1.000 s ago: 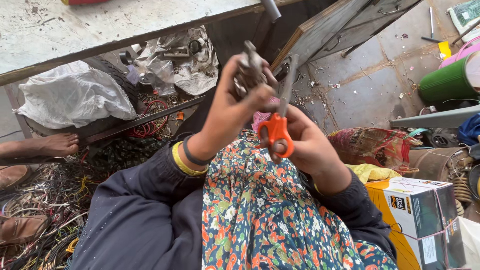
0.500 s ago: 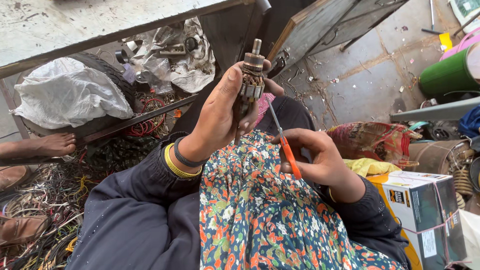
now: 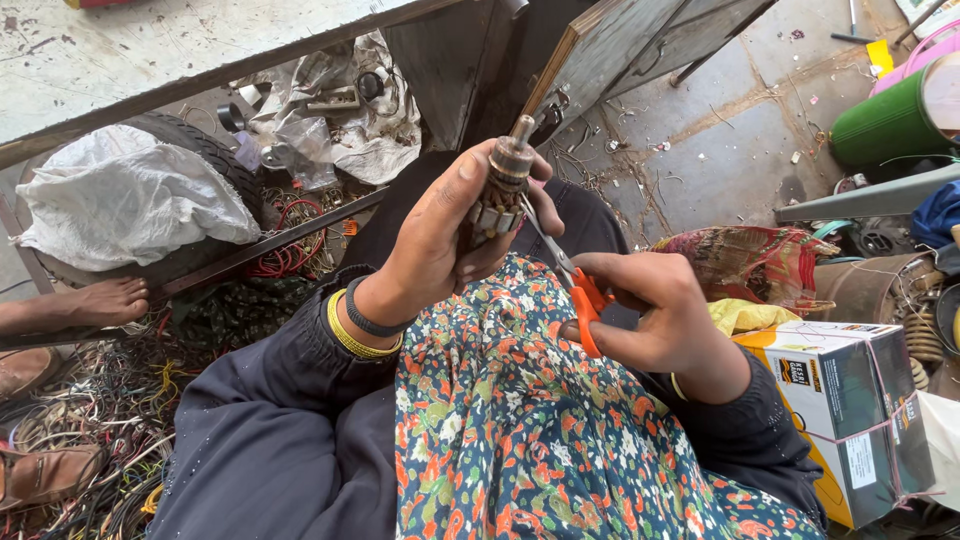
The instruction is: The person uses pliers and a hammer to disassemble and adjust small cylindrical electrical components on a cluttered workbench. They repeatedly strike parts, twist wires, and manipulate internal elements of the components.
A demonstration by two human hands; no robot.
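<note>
My left hand (image 3: 440, 240) grips a small motor armature (image 3: 500, 190) upright above my lap, its shaft pointing up and its copper windings showing between the fingers. My right hand (image 3: 650, 320) holds orange-handled scissors (image 3: 572, 285), fingers through the loops. The scissor blades reach up to the lower part of the armature, touching its windings. Both arms wear dark sleeves, with yellow and black bangles on my left wrist. A floral cloth (image 3: 540, 430) covers my lap.
A pile of loose wires (image 3: 90, 420) lies on the floor at left, beside another person's bare foot (image 3: 105, 300) and a sandal (image 3: 40, 475). A white sack on a tyre (image 3: 130, 205) sits under a bench. A cardboard box (image 3: 850, 410) stands at right, a green cylinder (image 3: 885, 125) beyond.
My left hand turned the armature upright and moved it rightward. My right hand dropped lower with the scissors and brought the blades up against the armature's windings.
</note>
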